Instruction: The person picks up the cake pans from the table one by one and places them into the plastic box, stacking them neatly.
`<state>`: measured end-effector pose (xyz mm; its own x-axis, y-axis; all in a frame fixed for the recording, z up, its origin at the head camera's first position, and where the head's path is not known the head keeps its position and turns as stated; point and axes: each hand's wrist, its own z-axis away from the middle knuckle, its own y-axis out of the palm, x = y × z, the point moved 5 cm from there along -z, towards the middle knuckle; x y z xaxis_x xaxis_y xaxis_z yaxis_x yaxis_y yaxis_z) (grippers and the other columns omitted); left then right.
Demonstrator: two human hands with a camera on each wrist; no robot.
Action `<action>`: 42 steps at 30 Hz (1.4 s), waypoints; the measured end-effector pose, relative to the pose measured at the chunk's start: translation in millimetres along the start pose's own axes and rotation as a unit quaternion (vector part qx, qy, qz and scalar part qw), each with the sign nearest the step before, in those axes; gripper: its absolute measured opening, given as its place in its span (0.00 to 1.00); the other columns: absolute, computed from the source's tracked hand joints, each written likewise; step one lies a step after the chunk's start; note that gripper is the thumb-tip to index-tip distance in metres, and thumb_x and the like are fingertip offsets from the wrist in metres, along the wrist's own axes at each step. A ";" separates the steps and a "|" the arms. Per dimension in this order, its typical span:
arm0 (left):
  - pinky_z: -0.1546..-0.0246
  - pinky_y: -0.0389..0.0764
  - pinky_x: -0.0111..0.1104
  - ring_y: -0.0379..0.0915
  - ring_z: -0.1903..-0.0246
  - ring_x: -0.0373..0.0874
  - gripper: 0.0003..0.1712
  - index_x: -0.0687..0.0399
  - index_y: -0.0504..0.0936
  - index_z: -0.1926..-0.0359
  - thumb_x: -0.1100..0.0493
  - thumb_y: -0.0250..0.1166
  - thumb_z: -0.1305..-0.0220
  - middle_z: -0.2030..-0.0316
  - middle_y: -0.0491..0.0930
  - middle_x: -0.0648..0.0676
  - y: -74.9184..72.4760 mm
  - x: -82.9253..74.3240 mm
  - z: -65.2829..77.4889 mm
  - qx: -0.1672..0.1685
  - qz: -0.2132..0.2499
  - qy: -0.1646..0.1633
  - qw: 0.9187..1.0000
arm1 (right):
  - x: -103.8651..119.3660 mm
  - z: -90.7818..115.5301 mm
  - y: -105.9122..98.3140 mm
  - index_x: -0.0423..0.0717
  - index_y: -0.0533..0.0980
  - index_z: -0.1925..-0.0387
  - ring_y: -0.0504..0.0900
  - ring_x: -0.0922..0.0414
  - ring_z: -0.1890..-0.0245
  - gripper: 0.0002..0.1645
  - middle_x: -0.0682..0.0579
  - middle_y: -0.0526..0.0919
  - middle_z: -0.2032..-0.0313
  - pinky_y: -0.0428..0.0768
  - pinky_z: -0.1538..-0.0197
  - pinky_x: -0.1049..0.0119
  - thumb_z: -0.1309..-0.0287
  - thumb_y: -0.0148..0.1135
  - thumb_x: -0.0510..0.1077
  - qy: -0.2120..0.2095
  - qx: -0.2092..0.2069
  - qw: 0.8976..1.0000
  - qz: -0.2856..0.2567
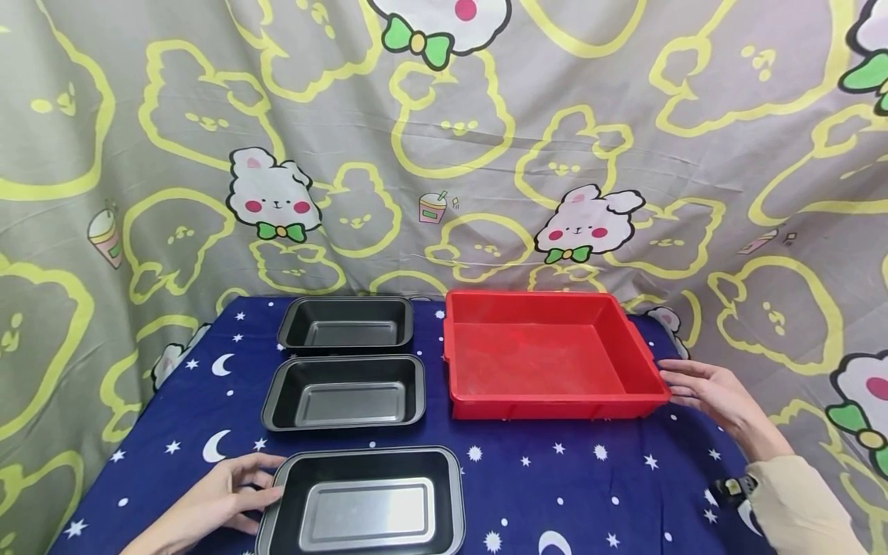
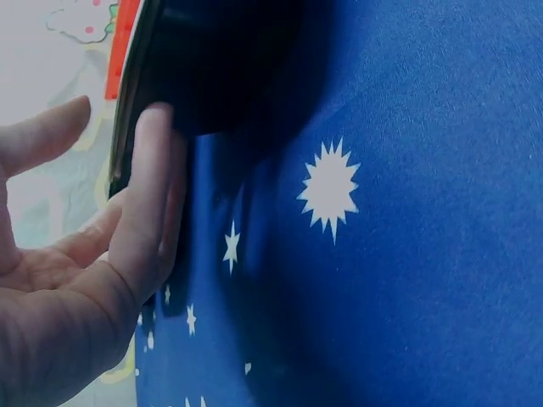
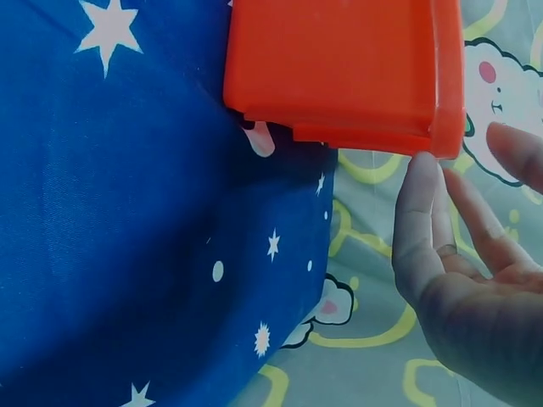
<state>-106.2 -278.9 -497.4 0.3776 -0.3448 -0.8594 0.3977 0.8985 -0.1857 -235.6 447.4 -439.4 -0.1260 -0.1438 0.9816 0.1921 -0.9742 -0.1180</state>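
Observation:
Closest to the front of the table, a dark metal loaf pan has my left hand at its left end. In the left wrist view the fingers of that hand lie against the pan's outer side under the rim, and the thumb stands off from it. On the right is a shallow red plastic tray. My right hand is at its right front corner. Seen from the right wrist, the fingertips touch the tray's rim from outside, while the thumb is apart from it.
Behind the near pan, a second loaf pan and a third one stand in a column. A dark blue cloth with stars and moons covers the table. A patterned grey curtain hangs behind the table and at its sides.

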 end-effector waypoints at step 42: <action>0.69 0.90 0.32 0.86 0.67 0.37 0.26 0.71 0.72 0.34 0.63 0.65 0.26 0.65 0.84 0.47 7.7 7.5 -4.1 0.045 0.080 0.004 0.996 | -12.8 -8.6 -6.8 0.58 0.84 0.46 0.90 0.66 0.59 0.14 0.70 0.89 0.58 0.90 0.55 0.72 0.27 0.63 0.39 0.057 -0.037 0.995 0.067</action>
<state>-103.7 -273.4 -507.3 0.4365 -0.1966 -0.8780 0.4070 0.9134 -0.0022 -243.6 454.4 -452.5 -0.2143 -0.2880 0.9333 0.1437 -0.9544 -0.2616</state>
